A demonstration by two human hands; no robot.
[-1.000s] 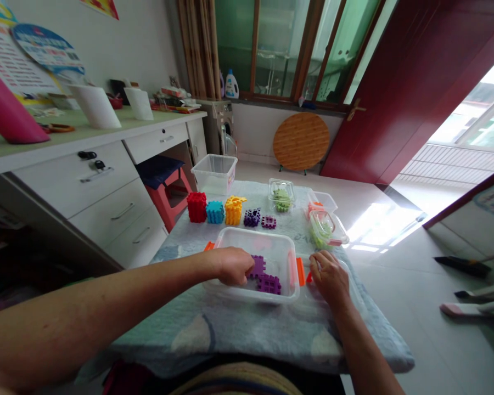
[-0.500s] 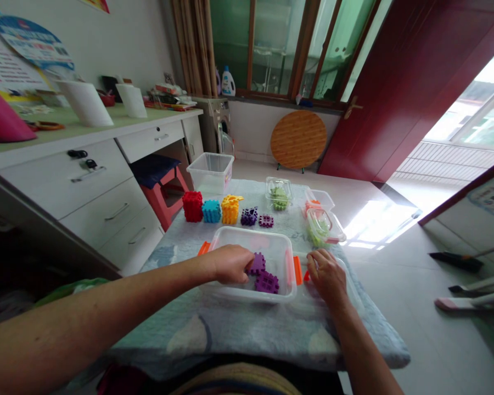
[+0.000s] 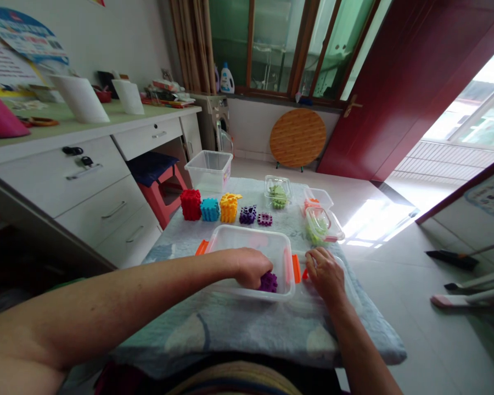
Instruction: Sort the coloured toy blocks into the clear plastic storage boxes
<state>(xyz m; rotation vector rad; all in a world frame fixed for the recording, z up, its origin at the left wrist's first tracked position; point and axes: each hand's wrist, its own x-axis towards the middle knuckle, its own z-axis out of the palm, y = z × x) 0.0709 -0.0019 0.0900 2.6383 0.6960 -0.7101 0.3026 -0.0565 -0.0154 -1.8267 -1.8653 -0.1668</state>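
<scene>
- Left hand (image 3: 251,269) curled inside the clear plastic tub (image 3: 247,238), closed over a purple waffle block (image 3: 268,282) at the near wall
- Right hand (image 3: 325,274), fingers loosely spread and holding nothing, on a clear lid (image 3: 337,269) just beside the tub's orange latch (image 3: 296,269)
- Row of coloured blocks (image 3: 209,210) beyond the tub, towards the far edge of the quilted blanket (image 3: 247,334)

The left forearm (image 3: 148,293) stretches across the body, and the left hand (image 3: 251,267) curls palm-down inside the clear plastic tub (image 3: 247,229), near its front wall. The right hand (image 3: 325,272) rests palm-down just beside the tub's right side, fingers loosely bent.
</scene>
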